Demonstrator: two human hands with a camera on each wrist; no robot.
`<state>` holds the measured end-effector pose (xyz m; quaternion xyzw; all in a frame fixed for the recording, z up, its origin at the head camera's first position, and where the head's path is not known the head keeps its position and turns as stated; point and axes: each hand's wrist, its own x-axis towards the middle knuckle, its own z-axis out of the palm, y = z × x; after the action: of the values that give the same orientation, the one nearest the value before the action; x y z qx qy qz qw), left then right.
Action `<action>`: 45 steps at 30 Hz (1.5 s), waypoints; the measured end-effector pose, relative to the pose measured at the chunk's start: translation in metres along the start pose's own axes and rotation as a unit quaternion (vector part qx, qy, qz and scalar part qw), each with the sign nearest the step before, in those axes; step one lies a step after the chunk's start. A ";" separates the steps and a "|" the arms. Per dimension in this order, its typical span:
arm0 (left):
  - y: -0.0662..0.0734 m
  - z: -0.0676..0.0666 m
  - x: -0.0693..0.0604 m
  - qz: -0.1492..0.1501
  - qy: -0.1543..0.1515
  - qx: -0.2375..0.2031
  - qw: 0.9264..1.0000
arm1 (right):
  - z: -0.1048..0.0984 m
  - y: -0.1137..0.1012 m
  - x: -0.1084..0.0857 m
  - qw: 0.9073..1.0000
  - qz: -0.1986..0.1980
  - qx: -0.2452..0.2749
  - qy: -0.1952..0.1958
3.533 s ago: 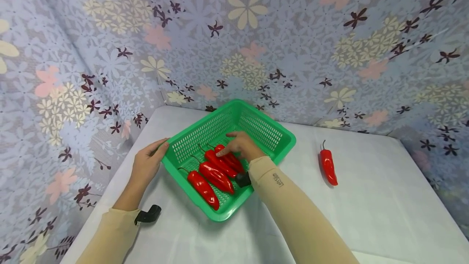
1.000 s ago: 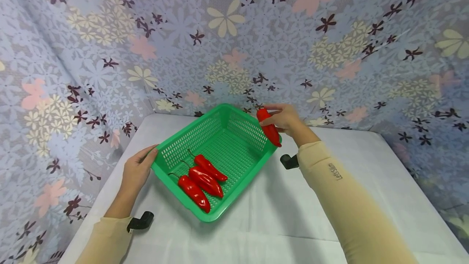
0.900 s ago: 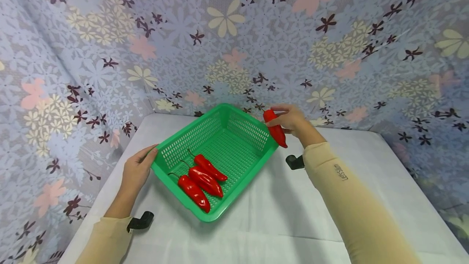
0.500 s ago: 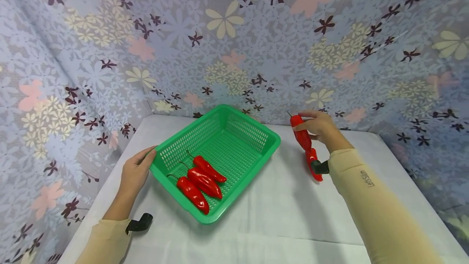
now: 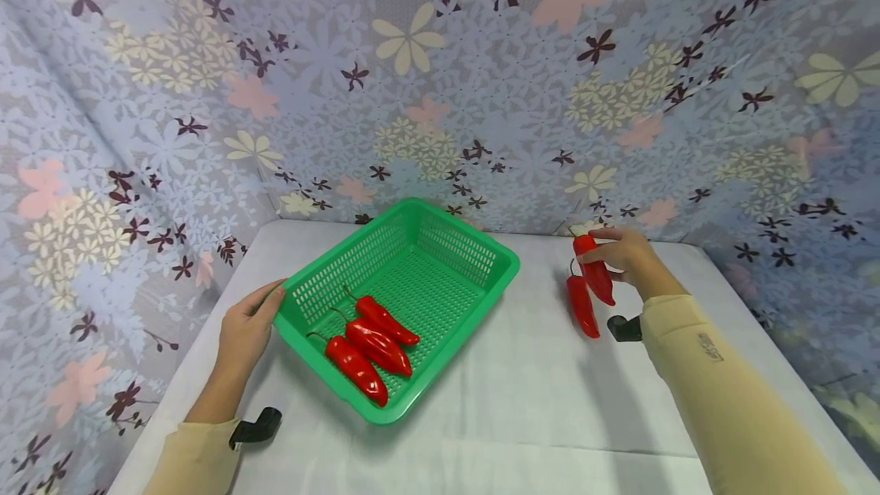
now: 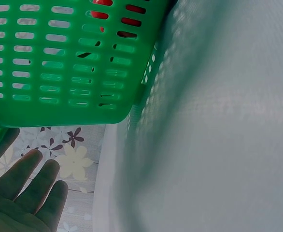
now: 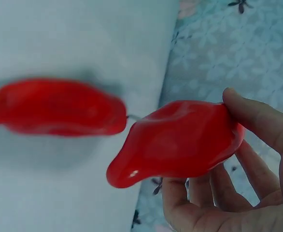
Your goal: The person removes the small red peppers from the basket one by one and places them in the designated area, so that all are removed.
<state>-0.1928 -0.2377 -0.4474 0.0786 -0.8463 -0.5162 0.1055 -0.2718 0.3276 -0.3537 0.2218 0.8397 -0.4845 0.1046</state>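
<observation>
My right hand (image 5: 626, 257) holds a red chili pepper (image 5: 594, 273) between thumb and fingers, raised above the white table at the right. In the right wrist view, the held pepper (image 7: 180, 140) hangs with its tip toward a second red pepper (image 7: 57, 107). That second pepper (image 5: 583, 308) lies on the table. My left hand (image 5: 246, 331) grips the left corner of a green plastic basket (image 5: 474, 327) at its rim; the left wrist view shows several fingers (image 6: 35, 188) spread below the basket wall. Three red peppers (image 5: 376, 346) lie side by side at the basket's near left.
White cloth covers the table (image 5: 522, 403). A flowered cloth wall (image 5: 412, 98) rises behind and along the left side. Black wrist cameras (image 5: 256, 428) stick out from both sleeves near the table surface.
My right hand lifted a pepper out of the basket and carried it right, to above the pepper on the table. My left hand stays at the basket's corner.
</observation>
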 end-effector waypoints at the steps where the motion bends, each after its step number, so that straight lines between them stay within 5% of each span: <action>1: 0.000 0.000 0.000 0.000 0.001 0.000 1.000 | -0.002 0.005 0.002 1.000 0.006 -0.001 0.005; 10: 0.000 0.000 -0.001 -0.004 0.007 -0.002 1.000 | -0.018 0.047 0.018 0.995 0.088 -0.002 0.048; 21: 0.001 0.000 0.000 -0.005 0.011 0.008 1.000 | -0.017 0.083 0.022 0.992 0.119 -0.004 0.052; 33: 0.002 0.001 0.000 -0.003 0.014 0.008 1.000 | -0.015 0.100 0.028 0.987 0.151 -0.008 0.059; 45: 0.003 0.000 -0.002 -0.002 0.011 0.005 1.000 | -0.019 0.107 0.034 0.989 0.138 -0.011 0.059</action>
<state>-0.1912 -0.2358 -0.4449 0.0867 -0.8473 -0.5116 0.1131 -0.2505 0.3994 -0.4391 0.3630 0.8109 -0.4423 0.1227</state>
